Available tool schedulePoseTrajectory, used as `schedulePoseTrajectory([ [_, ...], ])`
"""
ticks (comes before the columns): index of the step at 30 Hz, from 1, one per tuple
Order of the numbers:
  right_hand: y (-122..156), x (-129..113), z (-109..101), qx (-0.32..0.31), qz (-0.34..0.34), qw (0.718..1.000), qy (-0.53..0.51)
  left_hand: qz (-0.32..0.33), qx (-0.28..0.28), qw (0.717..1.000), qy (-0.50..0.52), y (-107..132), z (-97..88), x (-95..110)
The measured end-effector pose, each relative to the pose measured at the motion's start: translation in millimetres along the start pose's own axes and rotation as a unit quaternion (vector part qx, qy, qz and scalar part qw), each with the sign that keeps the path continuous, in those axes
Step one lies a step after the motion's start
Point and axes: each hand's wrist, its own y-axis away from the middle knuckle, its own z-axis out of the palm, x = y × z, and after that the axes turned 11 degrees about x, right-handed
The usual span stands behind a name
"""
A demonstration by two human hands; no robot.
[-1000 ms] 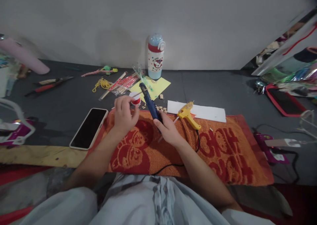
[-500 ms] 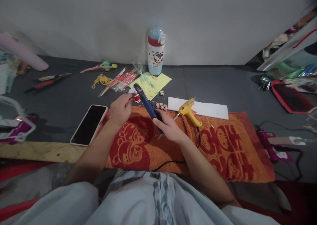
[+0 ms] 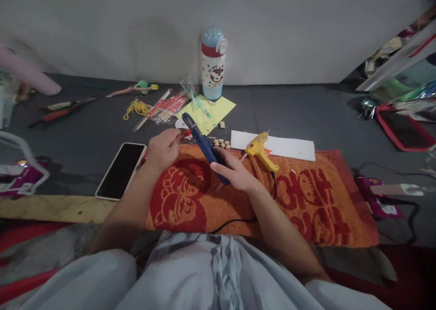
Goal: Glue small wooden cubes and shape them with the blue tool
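My right hand [image 3: 236, 170] is wrapped round a long dark blue object [image 3: 207, 148] with a dark, rounded far end. It is tilted up and away to the left, and its kind is unclear. My left hand [image 3: 165, 150] is closed in a pinch close to the object's far end. Whatever lies between those fingertips is too small to make out. Beside the fingertips is a small red and white round item [image 3: 182, 124], partly hidden. Below both hands lies an orange and red towel [image 3: 184, 196]. Small wooden pieces [image 3: 222, 144] lie just beyond the blue object.
A yellow glue gun [image 3: 260, 151] rests on a white strip [image 3: 293, 148] and the towel. A phone [image 3: 121, 171] lies left. Behind are yellow paper [image 3: 218, 112], a bottle [image 3: 213, 67], packaged sticks [image 3: 170, 109] and yellow string [image 3: 136, 108]. Pliers [image 3: 64, 112] lie far left.
The dark blue object has turned slightly in my right hand, showing more of its side. My left hand stays pinched near its far end. The view has shifted a little.
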Motion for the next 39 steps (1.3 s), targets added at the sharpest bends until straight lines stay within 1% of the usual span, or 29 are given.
schedulePoseTrajectory([
  [3,0,1,-1,0.000,-0.012,1.000,-0.002,0.005,0.000,1.000,0.006,0,-0.3,0],
  [8,-1,1,-1,0.009,-0.024,1.000,0.011,-0.003,-0.010,1.000,0.013,-1,-2.0,0],
  [13,0,0,2,0.022,-0.023,0.999,0.033,-0.001,-0.023,1.000,-0.020,-2,-2.9,0],
  [16,0,0,4,0.035,-0.012,0.998,0.041,0.001,-0.034,0.998,-0.045,-1,-1.9,4],
  [19,0,2,7,0.053,-0.006,0.998,0.041,0.008,0.006,0.998,-0.062,0,-0.5,13],
  [21,-1,2,9,0.066,-0.008,0.997,0.033,0.016,0.031,0.998,-0.054,2,0.4,20],
  [22,-1,2,10,0.071,-0.009,0.997,0.028,0.019,0.026,0.999,-0.042,3,0.8,24],
  [23,-1,2,11,0.075,-0.010,0.997,0.021,0.017,0.007,0.999,-0.026,5,1.3,27],
  [25,-1,2,13,0.075,-0.015,0.997,0.004,-0.006,-0.056,0.998,0.016,8,3.1,33],
  [26,-1,2,14,0.073,-0.018,0.997,-0.006,-0.031,-0.089,0.995,0.041,9,4.5,36],
  [28,-1,2,16,0.070,-0.022,0.997,-0.028,-0.095,-0.136,0.979,0.115,11,8.4,40],
  [30,-1,3,19,0.069,-0.024,0.996,-0.047,-0.152,-0.160,0.949,0.225,13,13.5,44],
  [33,1,5,22,0.070,-0.029,0.996,-0.056,-0.220,-0.160,0.887,0.373,16,21.1,49],
  [35,1,7,24,0.069,-0.038,0.996,-0.047,-0.253,-0.151,0.860,0.417,18,24.6,51],
  [37,2,8,25,0.068,-0.050,0.996,-0.034,-0.266,-0.148,0.849,0.433,19,26.2,52],
  [39,3,8,25,0.067,-0.059,0.996,-0.024,-0.261,-0.147,0.850,0.433,19,26.3,52],
])
